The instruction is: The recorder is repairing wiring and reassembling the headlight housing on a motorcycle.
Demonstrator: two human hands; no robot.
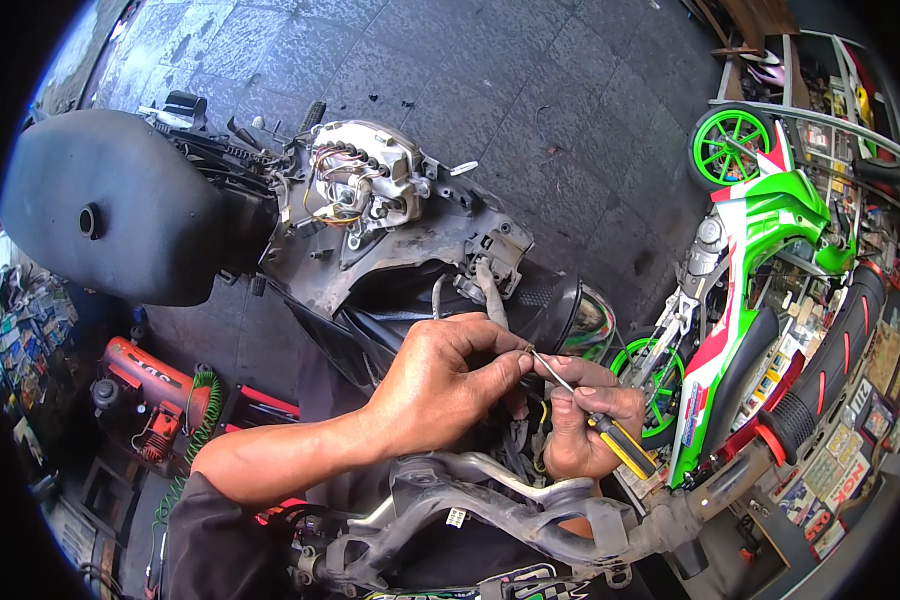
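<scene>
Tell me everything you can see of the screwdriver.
The screwdriver has a yellow-and-black handle that looks like plastic and a thin, straight, grey shaft that looks like metal. It lies aslant in the picture, tip toward the upper left, butt toward the lower right. The right hand grips it, fingers partly hiding where shaft meets handle. The tip reaches the left hand's pinched fingertips; what it touches there is too small to tell.

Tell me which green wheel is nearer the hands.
The lower green wheel, just beside the right hand in view; the upper green wheel sits farther off, toward the top right.
</scene>
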